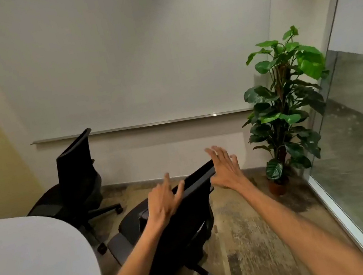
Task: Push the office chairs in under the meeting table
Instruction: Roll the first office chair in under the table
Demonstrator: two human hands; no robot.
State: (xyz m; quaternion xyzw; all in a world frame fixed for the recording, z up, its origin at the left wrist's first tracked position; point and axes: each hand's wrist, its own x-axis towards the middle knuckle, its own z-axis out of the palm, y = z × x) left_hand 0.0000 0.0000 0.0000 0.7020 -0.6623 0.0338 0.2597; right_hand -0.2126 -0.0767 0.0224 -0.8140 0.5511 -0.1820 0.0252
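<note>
A black office chair (182, 229) stands in front of me, its seat turned toward the white meeting table (29, 273) at lower left. My left hand (163, 200) hovers at the top edge of its backrest, fingers spread and touching or nearly touching it. My right hand (224, 168) is open at the backrest's right upper corner, palm against or just beside the edge. Neither hand is clearly closed around the backrest. A second black office chair (76, 177) stands farther back on the left, beyond the table's rounded end and facing left.
A tall potted plant (284, 104) stands in the right corner by a glass partition (358, 142). A whiteboard with a metal ledge (139, 126) covers the far wall. Patterned carpet (253, 233) lies between the chair and the partition.
</note>
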